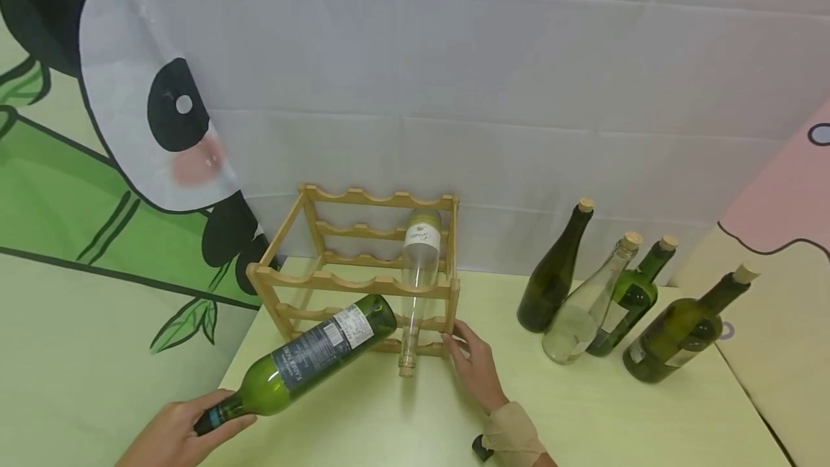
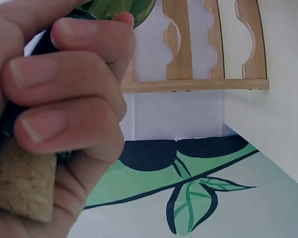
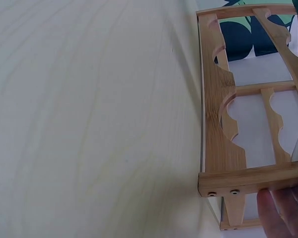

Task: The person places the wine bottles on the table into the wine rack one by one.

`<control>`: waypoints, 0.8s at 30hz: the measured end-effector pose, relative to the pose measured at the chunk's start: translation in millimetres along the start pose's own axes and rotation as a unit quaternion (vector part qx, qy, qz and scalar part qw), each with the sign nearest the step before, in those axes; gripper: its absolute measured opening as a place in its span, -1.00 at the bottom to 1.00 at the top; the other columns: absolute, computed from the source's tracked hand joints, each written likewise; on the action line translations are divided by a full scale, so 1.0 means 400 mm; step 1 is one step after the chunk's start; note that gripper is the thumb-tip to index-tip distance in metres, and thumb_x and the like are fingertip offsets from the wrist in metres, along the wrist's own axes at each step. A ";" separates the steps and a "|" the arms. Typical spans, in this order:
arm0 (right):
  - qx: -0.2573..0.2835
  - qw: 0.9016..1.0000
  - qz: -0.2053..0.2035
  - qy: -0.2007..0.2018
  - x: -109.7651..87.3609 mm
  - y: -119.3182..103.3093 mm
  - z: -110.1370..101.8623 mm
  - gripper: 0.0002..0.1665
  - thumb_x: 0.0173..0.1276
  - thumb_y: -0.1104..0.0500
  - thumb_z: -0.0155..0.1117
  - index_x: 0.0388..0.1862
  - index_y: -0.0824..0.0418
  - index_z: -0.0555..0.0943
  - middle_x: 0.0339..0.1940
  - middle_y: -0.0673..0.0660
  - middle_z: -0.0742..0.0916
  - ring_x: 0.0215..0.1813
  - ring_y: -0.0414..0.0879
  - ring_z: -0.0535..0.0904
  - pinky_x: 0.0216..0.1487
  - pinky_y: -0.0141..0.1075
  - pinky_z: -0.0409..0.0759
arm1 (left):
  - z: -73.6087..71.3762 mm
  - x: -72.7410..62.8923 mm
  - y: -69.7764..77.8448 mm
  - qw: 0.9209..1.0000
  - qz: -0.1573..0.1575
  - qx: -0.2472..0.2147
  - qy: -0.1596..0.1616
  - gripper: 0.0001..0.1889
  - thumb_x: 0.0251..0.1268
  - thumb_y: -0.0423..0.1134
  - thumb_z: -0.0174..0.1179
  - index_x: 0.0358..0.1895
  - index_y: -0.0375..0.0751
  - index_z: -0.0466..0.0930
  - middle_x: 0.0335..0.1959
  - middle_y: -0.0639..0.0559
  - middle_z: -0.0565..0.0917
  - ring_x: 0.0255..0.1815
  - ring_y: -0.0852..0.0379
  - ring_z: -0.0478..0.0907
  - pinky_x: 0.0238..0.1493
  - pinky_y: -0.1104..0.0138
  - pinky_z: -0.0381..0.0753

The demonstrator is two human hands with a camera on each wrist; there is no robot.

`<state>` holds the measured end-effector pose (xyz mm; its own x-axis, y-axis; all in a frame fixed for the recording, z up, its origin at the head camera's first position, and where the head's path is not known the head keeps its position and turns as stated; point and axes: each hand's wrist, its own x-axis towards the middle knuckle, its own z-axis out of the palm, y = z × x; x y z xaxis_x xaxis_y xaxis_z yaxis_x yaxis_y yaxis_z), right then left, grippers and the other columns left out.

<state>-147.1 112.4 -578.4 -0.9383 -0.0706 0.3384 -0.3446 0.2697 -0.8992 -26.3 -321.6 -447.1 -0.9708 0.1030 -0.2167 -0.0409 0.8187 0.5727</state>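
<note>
My left hand [image 1: 178,427] grips a green wine bottle [image 1: 262,384] by its neck. The bottle slants up to the right, its dark label facing up and its base in front of the wooden wine rack [image 1: 275,278]. In the left wrist view, curled fingers [image 2: 64,84] wrap the neck, and a cork [image 2: 25,181] shows below them. A clear bottle [image 1: 421,265] lies in the rack's right side, its corked neck towards me. At the rack's lower front right corner, my right hand [image 1: 476,366] holds the post between thumb and fingers; the thumb is hidden in the right wrist view.
Right of the rack stand a dark green bottle [image 1: 551,279], a clear bottle [image 1: 573,323], a green bottle [image 1: 632,301] and an olive bottle [image 1: 677,334], all corked. They share the pale table [image 1: 583,416]. A printed cloth [image 1: 519,78] hangs behind.
</note>
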 end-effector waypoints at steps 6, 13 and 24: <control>-0.014 1.000 -0.013 0.001 0.001 0.006 0.002 -0.66 0.67 0.13 0.28 0.32 0.15 0.67 0.15 0.13 0.80 0.25 0.13 0.73 0.27 -0.07 0.70 | -0.002 -0.002 -0.004 0.999 -0.034 -0.003 0.001 -0.57 0.54 0.07 0.33 0.17 -0.23 0.69 -0.41 0.09 0.60 -0.46 0.17 0.46 -0.45 0.34 0.46; -0.026 1.000 -0.012 -0.006 0.002 0.008 0.000 -0.62 0.68 0.09 0.26 0.36 0.17 0.64 0.18 0.14 0.79 0.28 0.11 0.71 0.27 -0.10 0.69 | -0.003 0.000 -0.014 0.999 -0.052 -0.005 -0.007 -0.53 0.56 0.08 0.30 0.19 -0.27 0.67 -0.38 0.06 0.62 -0.42 0.10 0.49 -0.43 0.30 0.47; -0.019 1.000 -0.005 -0.009 0.002 0.007 -0.001 -0.59 0.69 0.07 0.26 0.38 0.20 0.63 0.21 0.17 0.78 0.29 0.13 0.71 0.28 -0.13 0.69 | 0.012 0.009 -0.020 0.996 -0.086 0.001 0.002 -0.48 0.55 0.13 0.29 0.18 -0.30 0.66 -0.40 0.04 0.60 -0.41 0.07 0.48 -0.40 0.24 0.47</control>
<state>-148.7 113.5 -580.5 -0.9355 -0.0907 0.3416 -0.3526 0.3044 -0.8849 -28.4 -324.9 -456.2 -0.9505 -0.0404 -0.3082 -0.2057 0.8251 0.5262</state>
